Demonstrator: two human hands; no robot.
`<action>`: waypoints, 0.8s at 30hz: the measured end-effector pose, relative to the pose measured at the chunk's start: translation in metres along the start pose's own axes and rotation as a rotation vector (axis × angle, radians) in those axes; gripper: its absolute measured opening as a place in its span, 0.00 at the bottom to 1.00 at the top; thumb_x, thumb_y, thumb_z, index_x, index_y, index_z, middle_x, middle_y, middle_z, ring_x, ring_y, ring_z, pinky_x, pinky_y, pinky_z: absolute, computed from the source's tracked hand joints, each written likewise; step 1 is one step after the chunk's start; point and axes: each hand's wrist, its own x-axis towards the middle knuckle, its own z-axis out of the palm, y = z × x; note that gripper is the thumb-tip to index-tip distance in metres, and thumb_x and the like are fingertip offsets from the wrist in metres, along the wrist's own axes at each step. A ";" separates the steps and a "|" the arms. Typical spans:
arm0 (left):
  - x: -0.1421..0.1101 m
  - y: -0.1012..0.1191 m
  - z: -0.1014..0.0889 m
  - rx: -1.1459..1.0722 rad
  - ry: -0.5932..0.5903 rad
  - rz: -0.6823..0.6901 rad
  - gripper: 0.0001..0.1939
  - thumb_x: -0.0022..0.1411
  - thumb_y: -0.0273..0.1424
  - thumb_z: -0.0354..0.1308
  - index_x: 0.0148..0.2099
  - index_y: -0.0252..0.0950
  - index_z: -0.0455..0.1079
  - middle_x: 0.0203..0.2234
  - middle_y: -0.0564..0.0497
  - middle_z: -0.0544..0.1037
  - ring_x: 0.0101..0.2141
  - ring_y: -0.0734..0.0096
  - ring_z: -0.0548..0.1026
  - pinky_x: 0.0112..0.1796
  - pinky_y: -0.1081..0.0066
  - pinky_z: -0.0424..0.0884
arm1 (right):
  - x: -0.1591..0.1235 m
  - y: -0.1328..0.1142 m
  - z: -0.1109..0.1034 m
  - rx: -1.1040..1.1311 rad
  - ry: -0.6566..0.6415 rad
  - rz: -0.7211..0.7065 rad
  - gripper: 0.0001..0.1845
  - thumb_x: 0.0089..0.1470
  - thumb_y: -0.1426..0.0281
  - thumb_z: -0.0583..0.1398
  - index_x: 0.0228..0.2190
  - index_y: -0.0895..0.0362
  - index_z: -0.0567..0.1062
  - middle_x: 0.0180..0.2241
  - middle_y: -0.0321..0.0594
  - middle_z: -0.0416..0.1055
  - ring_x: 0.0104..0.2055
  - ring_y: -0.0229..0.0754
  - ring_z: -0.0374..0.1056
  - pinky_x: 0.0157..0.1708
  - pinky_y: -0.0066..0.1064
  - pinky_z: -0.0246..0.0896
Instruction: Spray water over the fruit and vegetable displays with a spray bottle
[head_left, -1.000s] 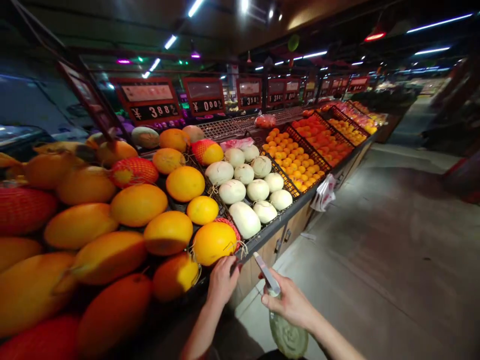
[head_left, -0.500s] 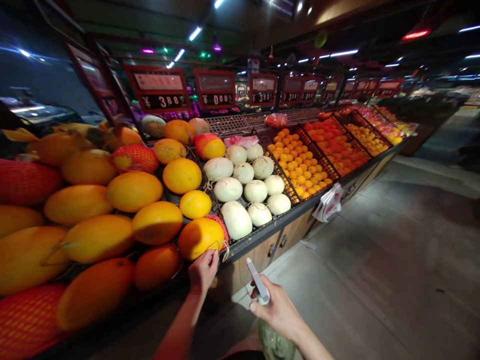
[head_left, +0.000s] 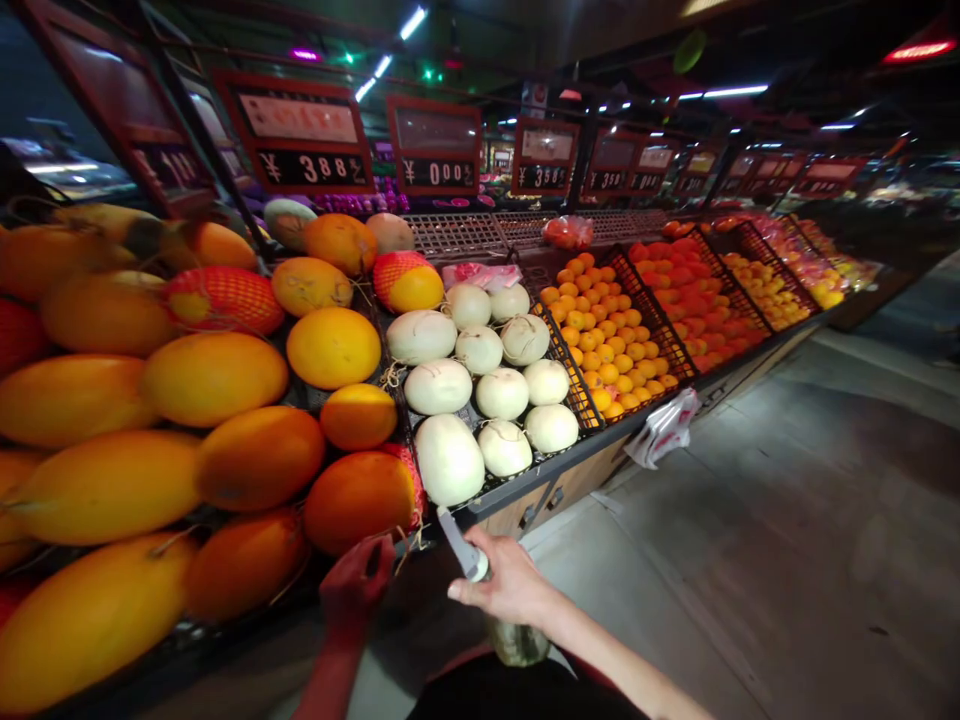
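Two hands work at a fruit counter. The right hand is clenched around the neck of a clear plastic spray bottle, which hangs below the counter edge over the aisle floor. The left hand is curled just under an orange melon; cannot tell if it grasps anything. Pale honeydew melons sit nearby.

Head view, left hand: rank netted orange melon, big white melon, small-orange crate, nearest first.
From the left hand:
1. Netted orange melon: just above the hand, at the front of the pile.
2. Big white melon: to its right, at the front of the white melons.
3. Small oranges: next crate along, farther right.
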 end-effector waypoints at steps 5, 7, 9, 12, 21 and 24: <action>-0.024 0.021 0.004 -0.103 -0.133 -0.006 0.13 0.71 0.39 0.57 0.38 0.40 0.79 0.29 0.52 0.87 0.28 0.67 0.84 0.33 0.74 0.76 | 0.006 0.042 -0.069 0.020 0.136 0.124 0.22 0.52 0.47 0.63 0.31 0.50 0.65 0.26 0.32 0.68 0.31 0.47 0.67 0.34 0.36 0.58; -0.027 0.044 0.010 -0.251 -0.287 -0.106 0.11 0.70 0.39 0.56 0.39 0.42 0.78 0.26 0.55 0.85 0.24 0.69 0.82 0.30 0.76 0.75 | 0.005 0.061 -0.099 0.023 0.242 0.212 0.24 0.51 0.43 0.62 0.30 0.50 0.66 0.26 0.34 0.71 0.32 0.50 0.69 0.34 0.38 0.60; -0.021 0.071 0.019 -0.391 -0.464 -0.217 0.10 0.70 0.38 0.56 0.41 0.43 0.77 0.25 0.57 0.84 0.23 0.70 0.81 0.28 0.77 0.75 | 0.002 0.080 -0.125 0.025 0.337 0.300 0.25 0.52 0.42 0.61 0.32 0.50 0.67 0.27 0.36 0.73 0.33 0.53 0.73 0.37 0.42 0.63; 0.002 0.112 0.037 -0.553 -0.703 -0.232 0.11 0.70 0.36 0.53 0.39 0.43 0.77 0.28 0.55 0.84 0.27 0.68 0.82 0.31 0.75 0.75 | -0.002 0.105 -0.159 0.070 0.448 0.411 0.28 0.54 0.40 0.58 0.36 0.52 0.69 0.30 0.39 0.76 0.33 0.56 0.78 0.40 0.45 0.66; 0.074 0.199 0.090 -0.864 -0.986 -0.116 0.14 0.65 0.40 0.60 0.47 0.37 0.77 0.38 0.44 0.86 0.40 0.55 0.83 0.44 0.62 0.76 | 0.021 0.115 -0.196 0.248 0.552 0.414 0.32 0.48 0.38 0.64 0.36 0.55 0.76 0.30 0.43 0.79 0.32 0.55 0.78 0.38 0.45 0.70; 0.084 0.212 0.091 -0.897 -1.070 -0.146 0.33 0.56 0.40 0.68 0.62 0.37 0.69 0.55 0.37 0.81 0.53 0.44 0.80 0.55 0.52 0.74 | 0.050 0.095 -0.186 0.303 0.385 0.281 0.32 0.50 0.38 0.64 0.35 0.56 0.75 0.29 0.44 0.78 0.32 0.53 0.77 0.38 0.44 0.70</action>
